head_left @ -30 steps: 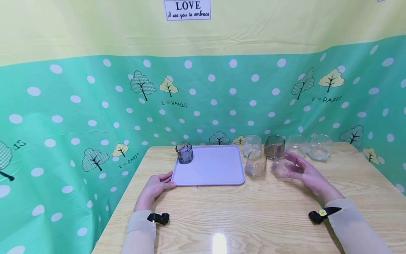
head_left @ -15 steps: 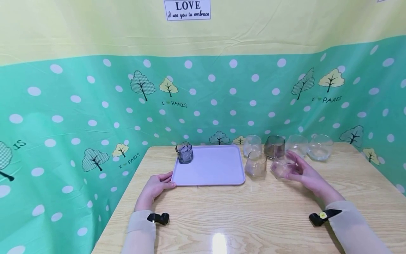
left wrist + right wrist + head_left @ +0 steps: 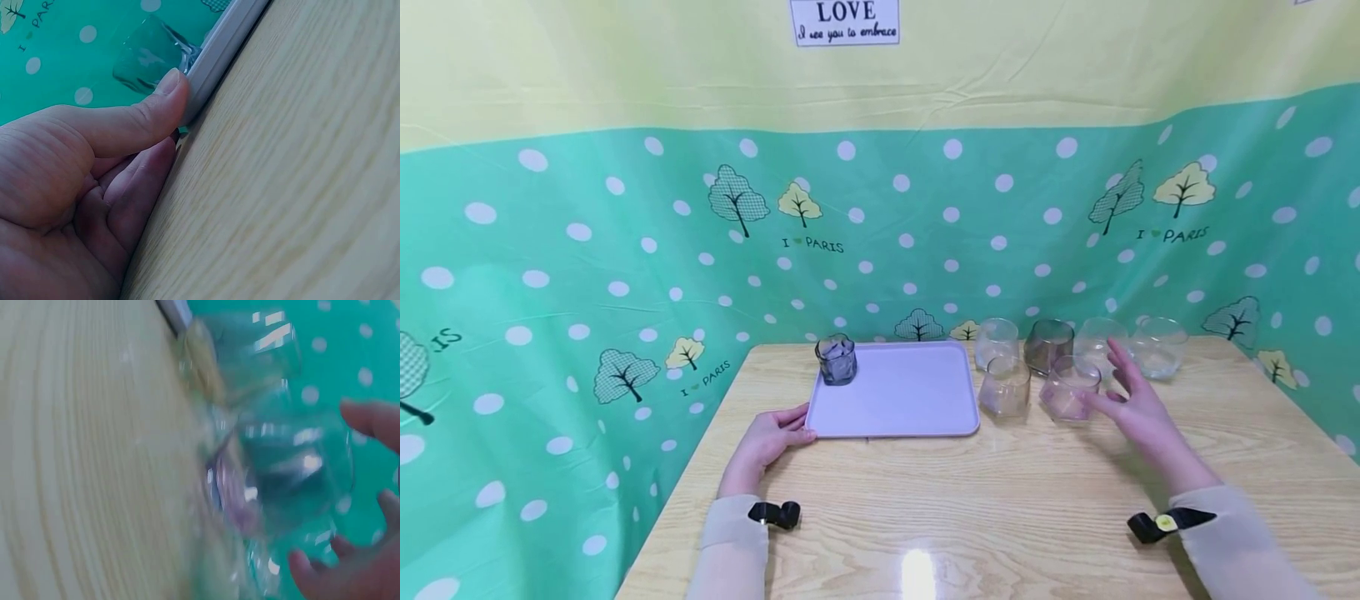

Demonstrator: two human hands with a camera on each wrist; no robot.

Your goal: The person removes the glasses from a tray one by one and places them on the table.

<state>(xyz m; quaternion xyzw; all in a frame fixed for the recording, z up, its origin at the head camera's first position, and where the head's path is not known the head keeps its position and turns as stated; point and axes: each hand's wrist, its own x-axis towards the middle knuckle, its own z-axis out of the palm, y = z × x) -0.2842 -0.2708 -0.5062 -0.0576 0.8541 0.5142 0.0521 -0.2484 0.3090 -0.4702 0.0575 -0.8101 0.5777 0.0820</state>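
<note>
My left hand (image 3: 767, 442) holds the front left corner of a lilac tray (image 3: 902, 396), thumb along its front edge and fingers at its left side. In the left wrist view the thumb (image 3: 140, 122) presses on the tray's rim. A smoky faceted glass (image 3: 837, 364) stands on the tray's back left corner. My right hand (image 3: 1138, 417) is spread beside a clear pinkish glass (image 3: 1067, 398), which stands upright on the table. In the right wrist view, the fingers are apart around that glass (image 3: 294, 469), with room between them and its wall.
Left of the pinkish glass stands another faceted glass (image 3: 1004, 392). Behind are a clear glass (image 3: 996, 342), a dark glass (image 3: 1048, 346) and two more clear ones, one a wide glass (image 3: 1159, 350). A patterned curtain (image 3: 925, 233) hangs behind the wooden table (image 3: 985, 508).
My right hand has opened from around the pinkish glass and drawn back to the right. The glass has stayed in place. My left hand and the tray have not moved.
</note>
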